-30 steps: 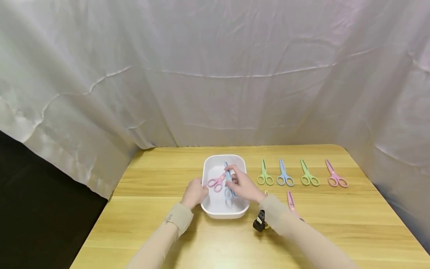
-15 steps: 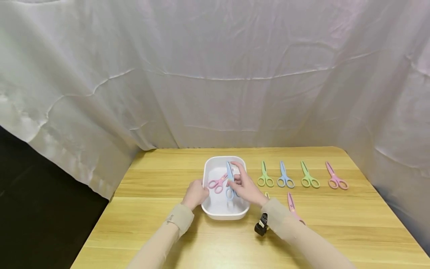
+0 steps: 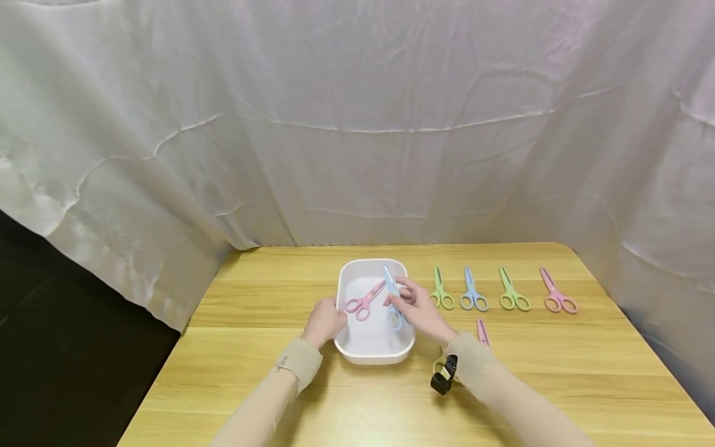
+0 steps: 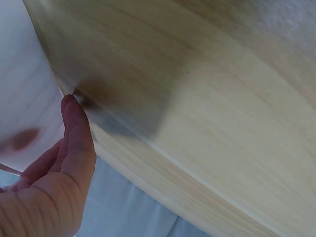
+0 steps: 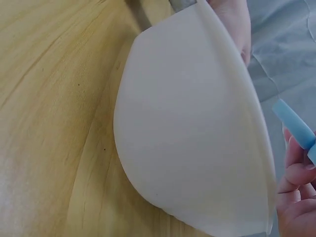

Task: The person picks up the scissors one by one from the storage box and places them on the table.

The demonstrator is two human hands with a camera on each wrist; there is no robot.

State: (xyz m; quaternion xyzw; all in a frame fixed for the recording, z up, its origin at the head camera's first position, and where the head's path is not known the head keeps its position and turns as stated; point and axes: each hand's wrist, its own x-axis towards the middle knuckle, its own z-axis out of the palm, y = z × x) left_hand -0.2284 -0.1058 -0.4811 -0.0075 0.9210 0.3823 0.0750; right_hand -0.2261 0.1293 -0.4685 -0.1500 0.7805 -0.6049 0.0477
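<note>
My left hand point(image 3: 324, 323) grips the left wall of a white plastic tub point(image 3: 374, 359); in the left wrist view its fingers point(image 4: 79, 143) lie along the outside. Over the tub's right half, my right hand point(image 3: 420, 309) holds a pair of light blue scissors point(image 3: 390, 279) between thumb and fingers, blades pointing away from me and handle loops toward me. The right wrist view catches part of the blue scissors point(image 5: 294, 123) beyond the tub wall point(image 5: 192, 123). Inside the tub lies a pair of pink scissors point(image 3: 363, 307), left of the blue pair.
Right of the tub, green point(image 3: 439, 292), blue point(image 3: 472, 292), another green point(image 3: 511, 292) and pink scissors point(image 3: 553, 292) lie in a row. Nearer me, my right forearm partly covers yellow point(image 3: 437, 365) and pink scissors point(image 3: 483, 332). A grey curtain point(image 3: 357, 155) hangs behind the wooden table point(image 3: 268, 279).
My right hand has moved to the right with the blue scissors, away from the pink pair, whose blades now show fully. My left hand stays on the tub.
</note>
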